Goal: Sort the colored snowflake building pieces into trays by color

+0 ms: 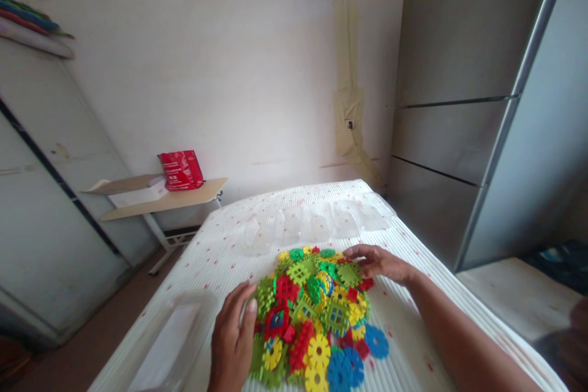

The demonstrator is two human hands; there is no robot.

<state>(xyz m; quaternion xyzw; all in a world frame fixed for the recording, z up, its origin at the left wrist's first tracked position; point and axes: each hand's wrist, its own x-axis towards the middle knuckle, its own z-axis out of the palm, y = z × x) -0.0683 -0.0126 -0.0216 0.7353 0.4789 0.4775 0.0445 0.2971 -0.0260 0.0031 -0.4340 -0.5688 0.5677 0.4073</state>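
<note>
A heap of flat plastic building pieces (316,312) in red, yellow, green and blue lies on a white ribbed cloth with small red dots (257,226). My left hand (233,334) rests against the heap's left side, fingers stretched out and together. At the far right edge of the heap lies my right hand (379,262), its fingers curved over the green and red pieces there. Neither hand lifts a piece.
A clear plastic bag (316,220) lies crumpled on the cloth beyond the heap. A grey refrigerator (463,104) stands to the right. A small wooden side table (165,199) with a red packet (181,169) stands at the left wall.
</note>
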